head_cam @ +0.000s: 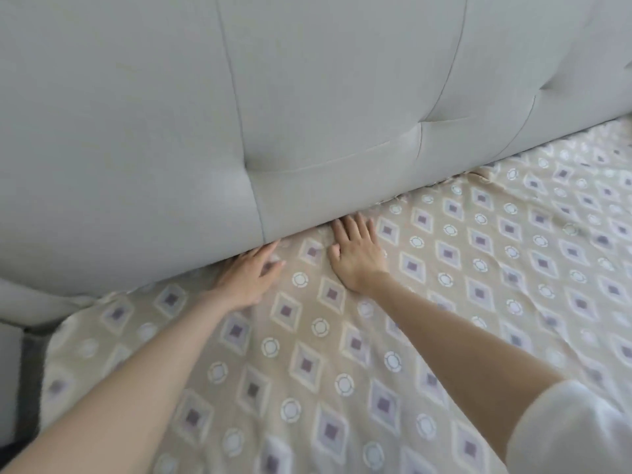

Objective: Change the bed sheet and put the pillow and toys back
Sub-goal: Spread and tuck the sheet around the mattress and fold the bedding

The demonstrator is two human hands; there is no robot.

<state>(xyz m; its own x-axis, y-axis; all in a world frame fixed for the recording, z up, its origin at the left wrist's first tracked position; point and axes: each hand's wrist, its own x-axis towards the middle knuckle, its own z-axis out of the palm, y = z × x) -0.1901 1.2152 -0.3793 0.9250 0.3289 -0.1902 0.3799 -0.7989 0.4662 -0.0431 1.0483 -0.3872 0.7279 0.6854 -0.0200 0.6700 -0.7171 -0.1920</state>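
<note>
A beige bed sheet (pixel 461 268) with purple diamonds and white rings covers the mattress. My left hand (pixel 248 278) lies flat on it, fingers straight, with the fingertips pushed into the gap under the headboard. My right hand (pixel 357 249) presses flat on the sheet just to the right, fingers spread, tips at the same gap. The sheet's edge looks tucked under the headboard near my hands and bunches a little further right. No pillow or toys are in view.
A grey padded headboard (pixel 239 97) with seams and tufts fills the upper half. The bed's left corner (pixel 58 330) drops to a dark floor strip. A white sleeve (pixel 564 429) covers my right upper arm.
</note>
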